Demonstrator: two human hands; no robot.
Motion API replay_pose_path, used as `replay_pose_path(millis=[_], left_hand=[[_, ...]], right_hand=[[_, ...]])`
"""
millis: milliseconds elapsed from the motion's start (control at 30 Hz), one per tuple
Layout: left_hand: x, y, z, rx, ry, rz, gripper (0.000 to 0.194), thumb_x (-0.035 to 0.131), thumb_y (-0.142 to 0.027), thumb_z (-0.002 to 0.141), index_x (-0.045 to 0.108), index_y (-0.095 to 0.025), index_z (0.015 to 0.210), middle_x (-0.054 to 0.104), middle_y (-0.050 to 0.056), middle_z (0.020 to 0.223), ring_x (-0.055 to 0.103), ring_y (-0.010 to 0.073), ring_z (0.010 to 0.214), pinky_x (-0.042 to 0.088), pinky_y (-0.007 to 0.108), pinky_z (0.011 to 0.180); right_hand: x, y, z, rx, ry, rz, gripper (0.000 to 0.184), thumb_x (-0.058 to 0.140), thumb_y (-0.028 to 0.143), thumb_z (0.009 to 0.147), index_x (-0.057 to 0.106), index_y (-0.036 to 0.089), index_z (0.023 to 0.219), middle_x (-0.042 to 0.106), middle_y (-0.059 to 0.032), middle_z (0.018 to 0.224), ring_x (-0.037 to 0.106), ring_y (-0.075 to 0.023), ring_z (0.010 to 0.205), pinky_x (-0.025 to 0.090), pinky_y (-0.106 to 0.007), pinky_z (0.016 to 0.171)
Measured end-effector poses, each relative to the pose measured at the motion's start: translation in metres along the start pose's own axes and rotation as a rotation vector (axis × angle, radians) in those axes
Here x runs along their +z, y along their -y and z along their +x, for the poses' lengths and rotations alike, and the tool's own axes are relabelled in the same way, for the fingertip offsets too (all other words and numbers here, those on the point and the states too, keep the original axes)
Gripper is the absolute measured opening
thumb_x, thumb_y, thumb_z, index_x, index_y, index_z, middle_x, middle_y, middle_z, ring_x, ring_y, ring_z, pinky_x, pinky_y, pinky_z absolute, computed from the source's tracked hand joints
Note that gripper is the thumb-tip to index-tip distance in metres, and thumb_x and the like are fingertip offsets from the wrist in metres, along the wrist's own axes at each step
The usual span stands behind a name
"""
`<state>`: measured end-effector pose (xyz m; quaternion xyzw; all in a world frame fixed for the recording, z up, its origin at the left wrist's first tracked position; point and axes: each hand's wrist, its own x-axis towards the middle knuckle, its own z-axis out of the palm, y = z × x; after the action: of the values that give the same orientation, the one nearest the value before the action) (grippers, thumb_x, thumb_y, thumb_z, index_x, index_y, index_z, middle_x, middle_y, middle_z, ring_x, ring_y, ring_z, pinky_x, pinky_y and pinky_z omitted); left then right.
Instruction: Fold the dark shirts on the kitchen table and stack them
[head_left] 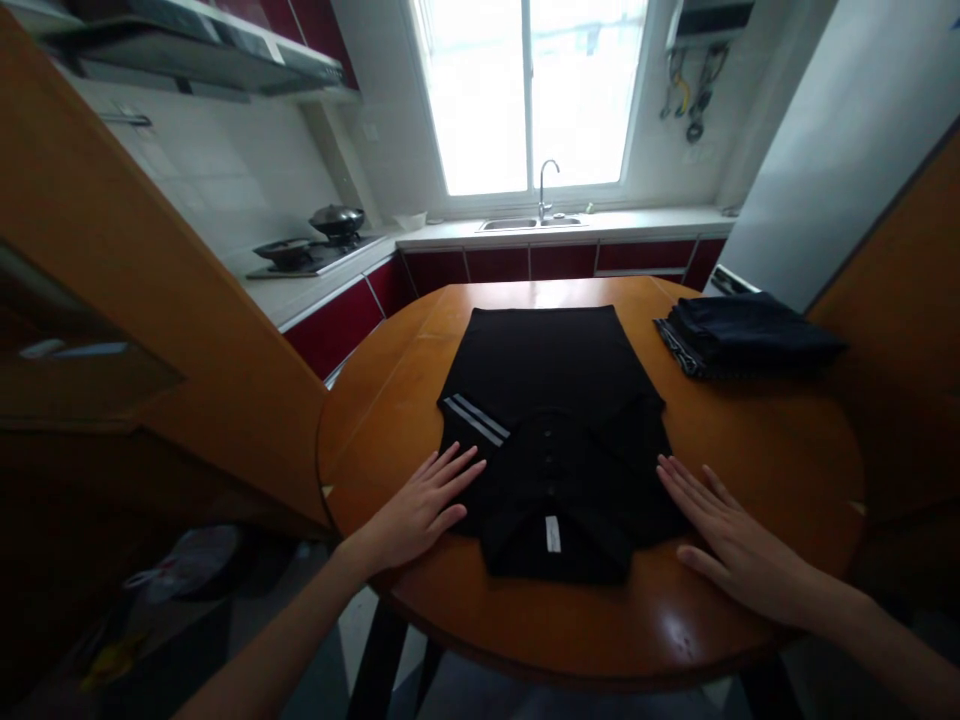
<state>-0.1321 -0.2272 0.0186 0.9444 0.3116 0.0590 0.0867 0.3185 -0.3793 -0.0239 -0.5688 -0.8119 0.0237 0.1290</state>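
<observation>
Head: flat, black, stripe-sleeved shirt (555,375)

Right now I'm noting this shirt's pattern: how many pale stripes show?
2: an upper stripe and a lower stripe, parallel on the shirt near the left hand. Others may be hidden underneath.

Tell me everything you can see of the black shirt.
The shirt is black, apparently soft fabric, lying flat, front up, on the wooden table. Its collar points toward the person, its straight hem toward the window. A white label shows inside the collar, with dark buttons beyond it. Two pale stripes slant across the sleeve folded in at left; the right sleeve's outline is too dark to trace fully. The left hand rests on one side; the right hand's fingertips meet the other.
</observation>
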Motion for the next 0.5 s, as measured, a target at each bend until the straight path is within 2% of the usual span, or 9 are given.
replay_pose_path(millis=[133, 233, 367, 500], left_hand=[[-0.008, -0.011, 0.003, 0.043, -0.042, 0.005, 0.066, 0.051, -0.044, 0.102, 0.021, -0.033, 0.160, 0.024, 0.005, 0.165, 0.014, 0.0304, 0.154, 0.012, 0.060, 0.122], [-0.014, -0.026, 0.006, 0.165, 0.022, -0.063, 0.079, 0.063, -0.049, 0.095, 0.022, -0.032, 0.160, 0.029, 0.006, 0.164, 0.020, 0.0290, 0.153, 0.019, 0.056, 0.123], [-0.014, -0.041, 0.010, 0.279, 0.146, -0.164, 0.092, 0.076, -0.050, 0.084, 0.026, -0.032, 0.159, 0.034, 0.005, 0.161, 0.028, 0.0288, 0.150, 0.027, 0.050, 0.122], [-0.007, -0.045, 0.010, 0.308, 0.154, -0.207, 0.092, 0.079, -0.045, 0.083, 0.028, -0.032, 0.158, 0.036, 0.005, 0.160, 0.035, 0.0280, 0.147, 0.032, 0.046, 0.121]], right_hand=[[-0.013, 0.020, 0.007, -0.046, -0.017, 0.053, 0.090, 0.057, 0.035, 0.094, -0.001, 0.026, 0.162, 0.014, -0.0089, 0.167, 0.011, -0.0279, 0.153, 0.007, -0.059, 0.123], [-0.020, 0.042, 0.018, -0.135, 0.015, 0.141, 0.089, 0.063, 0.037, 0.091, 0.009, 0.027, 0.162, 0.019, -0.0078, 0.166, 0.013, -0.0272, 0.153, 0.006, -0.057, 0.124], [-0.017, 0.059, 0.030, -0.227, 0.064, 0.260, 0.087, 0.066, 0.025, 0.087, 0.019, 0.026, 0.161, 0.027, -0.0077, 0.164, 0.020, -0.0246, 0.152, 0.014, -0.051, 0.125], [-0.011, 0.061, 0.036, -0.285, 0.068, 0.310, 0.079, 0.063, 0.016, 0.085, 0.031, 0.024, 0.157, 0.037, -0.0078, 0.160, 0.029, -0.0231, 0.150, 0.023, -0.048, 0.124]])
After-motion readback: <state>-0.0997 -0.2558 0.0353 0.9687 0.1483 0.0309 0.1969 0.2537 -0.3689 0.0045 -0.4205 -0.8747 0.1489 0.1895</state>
